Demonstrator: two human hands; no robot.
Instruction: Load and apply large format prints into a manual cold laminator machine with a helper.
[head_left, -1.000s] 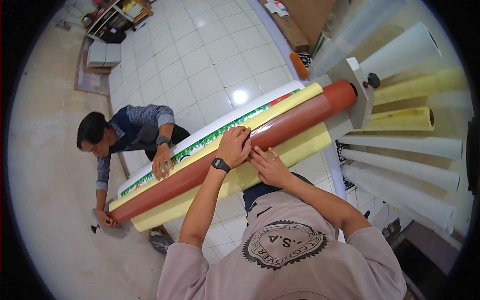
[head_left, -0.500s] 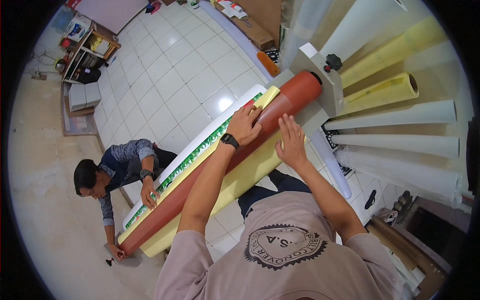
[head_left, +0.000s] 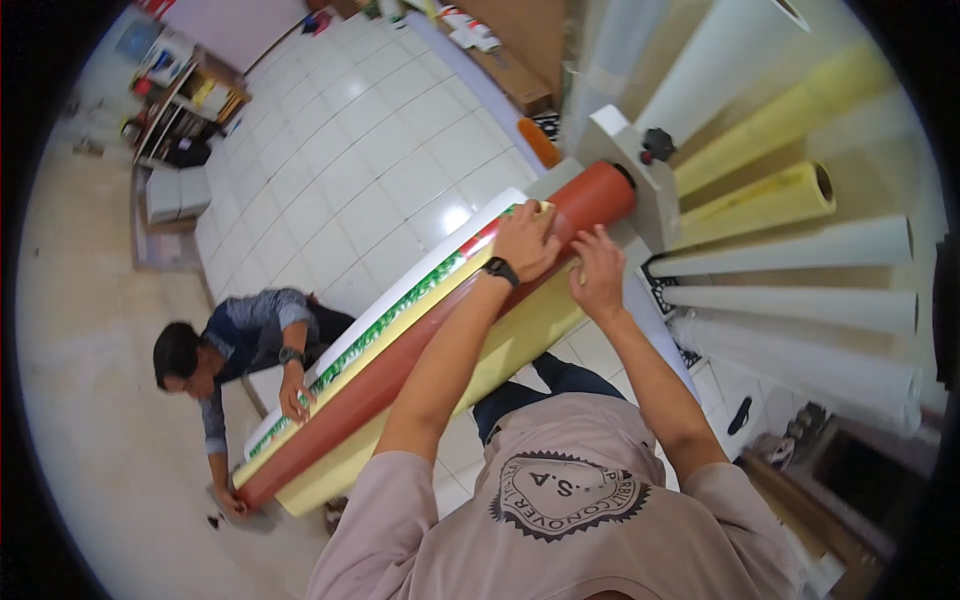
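Note:
A long red-brown roller [head_left: 430,345] runs slantwise in front of me, from lower left to upper right. My left hand [head_left: 528,243] lies over the roller's far side near its right end, fingers spread on the edge of a pale yellow sheet [head_left: 380,360]. Beyond that edge shows a green, white and red printed sheet [head_left: 400,300]. On the roller's near side rests my right hand [head_left: 599,272], fingers loosely bent and apart, by the top of a yellow sheet [head_left: 520,335] hanging toward me. Whether its fingertips touch that sheet, I cannot tell.
A co-worker [head_left: 245,340] bends over the roller's left end, both hands on it. A grey end bracket [head_left: 635,170] with a black knob [head_left: 658,143] holds the right end. Several white and yellow rolls [head_left: 770,205] lie at the right. A shelf [head_left: 185,110] stands far left.
My left hand has slid right along the roller toward its end. My right hand has gone from raised, stretched fingers to bent ones lower against the roller. The view has shifted slightly.

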